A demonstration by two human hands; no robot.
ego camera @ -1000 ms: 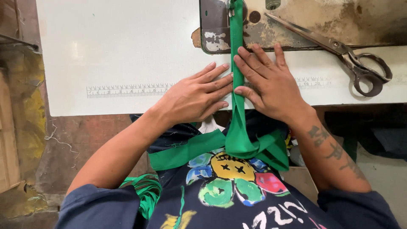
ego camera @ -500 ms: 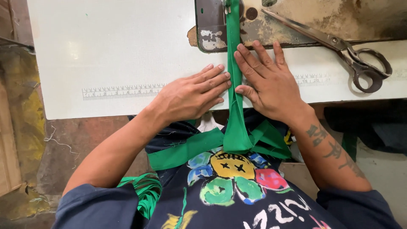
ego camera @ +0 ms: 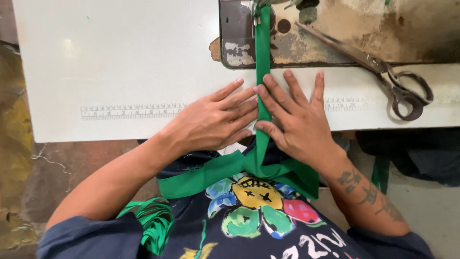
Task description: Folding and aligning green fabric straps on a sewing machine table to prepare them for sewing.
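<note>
Near the front edge of the white sewing table (ego camera: 120, 62), just right of its middle, I see both hands lying flat on a narrow green fabric strip (ego camera: 262, 62) that runs straight from the front edge toward the back. My left hand (ego camera: 211, 122) lies palm down with its fingers stretched out and close together, the fingertips touching the strip's left side. My right hand (ego camera: 297, 120) is spread wider, palm down, with the index finger and thumb pressing on the strip's right edge and the other fingers fanned out on the table. At the back edge, the strip passes over the worn metal bed of the sewing machine (ego camera: 335, 33) and up to its needle area, which is cut off at the top of the view. Off the front edge, the strip drops into my lap and joins wider folds of the same green cloth. A printed ruler (ego camera: 129, 111) runs along the table parallel to the front edge, under my hands. Toward the right edge, large metal scissors (ego camera: 383, 76) lie closed, blades on the machine bed and handles on the table, well apart from my right hand.
</note>
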